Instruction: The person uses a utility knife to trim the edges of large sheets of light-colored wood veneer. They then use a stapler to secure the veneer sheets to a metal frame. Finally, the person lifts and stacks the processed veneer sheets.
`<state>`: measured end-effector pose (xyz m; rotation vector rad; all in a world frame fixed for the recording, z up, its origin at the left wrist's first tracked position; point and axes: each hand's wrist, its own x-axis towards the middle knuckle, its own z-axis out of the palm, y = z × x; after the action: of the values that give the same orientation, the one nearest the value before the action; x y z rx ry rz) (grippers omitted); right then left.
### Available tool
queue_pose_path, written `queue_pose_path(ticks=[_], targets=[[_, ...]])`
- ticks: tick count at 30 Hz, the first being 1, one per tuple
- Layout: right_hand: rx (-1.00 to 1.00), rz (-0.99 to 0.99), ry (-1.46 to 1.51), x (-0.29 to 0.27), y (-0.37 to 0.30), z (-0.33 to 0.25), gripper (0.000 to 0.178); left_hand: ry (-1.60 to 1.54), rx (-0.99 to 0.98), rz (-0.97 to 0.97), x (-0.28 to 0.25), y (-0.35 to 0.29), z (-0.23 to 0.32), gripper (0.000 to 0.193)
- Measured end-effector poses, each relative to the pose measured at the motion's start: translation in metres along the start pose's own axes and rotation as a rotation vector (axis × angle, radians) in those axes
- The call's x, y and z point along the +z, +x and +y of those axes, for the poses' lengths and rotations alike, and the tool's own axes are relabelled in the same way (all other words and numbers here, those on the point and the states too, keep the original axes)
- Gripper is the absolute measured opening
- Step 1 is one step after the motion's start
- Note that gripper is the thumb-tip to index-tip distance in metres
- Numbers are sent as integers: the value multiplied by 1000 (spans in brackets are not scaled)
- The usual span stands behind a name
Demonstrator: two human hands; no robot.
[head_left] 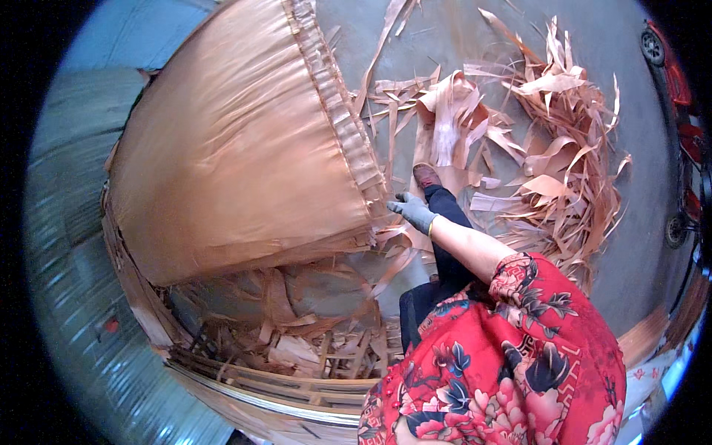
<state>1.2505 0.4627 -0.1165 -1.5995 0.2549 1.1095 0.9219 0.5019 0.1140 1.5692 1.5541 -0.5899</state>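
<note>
Head view: grey-gloved right hand [412, 211] gripping lower corner of large thin reddish-brown wood veneer sheet [237, 141]; left hand unseen. Curled veneer scraps [549, 148] on floor right of sheet. Step, judged: handling top sheet; next needs steady pull.

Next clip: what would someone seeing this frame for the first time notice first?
A large stack of thin wood veneer sheets fills the upper left, tilted up over a wooden frame littered with scraps. A grey-gloved hand grips the stack's lower right corner; which hand it is cannot be told. To the right, torn veneer strips lie scattered across the grey floor, and the person's red floral sleeve fills the lower right.
</note>
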Motion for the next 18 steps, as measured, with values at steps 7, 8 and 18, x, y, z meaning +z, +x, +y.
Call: queue_pose_path(ticks=[7, 8, 18], targets=[[57, 174, 116, 15, 141, 34, 94, 170, -100, -48, 0, 123, 25, 41], [62, 210, 121, 8, 161, 41, 96, 206, -114, -52, -2, 132, 32, 41], [-12, 254, 72, 19, 241, 95, 108, 470, -195, -37, -29, 230, 11, 41]])
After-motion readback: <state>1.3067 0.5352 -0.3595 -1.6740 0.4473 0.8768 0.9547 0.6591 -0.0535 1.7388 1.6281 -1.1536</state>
